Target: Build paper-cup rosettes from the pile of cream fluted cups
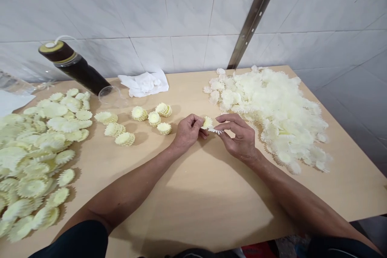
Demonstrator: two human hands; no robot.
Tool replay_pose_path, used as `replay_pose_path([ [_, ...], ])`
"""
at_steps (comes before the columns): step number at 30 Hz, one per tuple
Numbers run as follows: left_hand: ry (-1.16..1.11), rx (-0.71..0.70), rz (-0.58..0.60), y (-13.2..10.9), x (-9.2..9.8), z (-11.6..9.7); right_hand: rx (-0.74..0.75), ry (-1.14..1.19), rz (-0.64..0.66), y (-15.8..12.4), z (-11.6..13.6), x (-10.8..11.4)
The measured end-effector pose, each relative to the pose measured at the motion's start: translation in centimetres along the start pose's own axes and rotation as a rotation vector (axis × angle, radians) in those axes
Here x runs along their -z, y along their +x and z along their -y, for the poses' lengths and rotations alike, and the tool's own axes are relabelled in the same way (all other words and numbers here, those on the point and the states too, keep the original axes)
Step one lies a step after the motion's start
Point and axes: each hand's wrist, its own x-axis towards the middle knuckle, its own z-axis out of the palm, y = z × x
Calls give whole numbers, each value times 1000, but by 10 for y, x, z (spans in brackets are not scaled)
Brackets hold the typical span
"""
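Over the middle of the wooden table [193, 193], my left hand [188, 133] pinches a small pale yellow flower stack [207, 122] between thumb and fingers. My right hand [240, 137] is beside it, fingers closed on a thin white petal disc [216, 130] that touches the stack's underside. To the right lies a large heap of white petal discs [272, 109]. Several finished yellow flower stacks [152, 119] sit left of my hands.
A wide spread of pale yellow petal discs [36, 157] covers the table's left side. A dark bottle [75, 68] leans at the back left beside a clear cup [109, 94]. A white cloth [145, 82] lies near the tiled wall. A metal bracket [254, 16] slants on the wall.
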Motion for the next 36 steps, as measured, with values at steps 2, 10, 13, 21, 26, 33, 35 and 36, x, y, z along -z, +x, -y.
replay_pose_path([
  [2, 9, -8, -26, -1, -2, 2, -41, -8, -19, 0, 3, -1],
  [10, 89, -35, -101, -8, -9, 3, -13, 58, 10, -2, 13, -6],
  [13, 194, -110, -149, -10, -10, 2, 126, 44, 52, -2, 14, -5],
  [21, 138, -60, -149, -3, -5, 5, 268, 83, 133, 6, 41, 3],
  [26, 54, -43, -70, -2, -5, 4, -88, 162, 129, 11, 48, 14],
  [33, 13, -70, 18, -5, -1, -3, -883, 676, 163, 16, -7, 11],
  [35, 2, -56, 18, -4, 0, -5, -959, 736, 148, 16, -14, 10],
  [36, -6, -49, 14, -3, 1, -5, -985, 746, 142, 15, -16, 9],
])
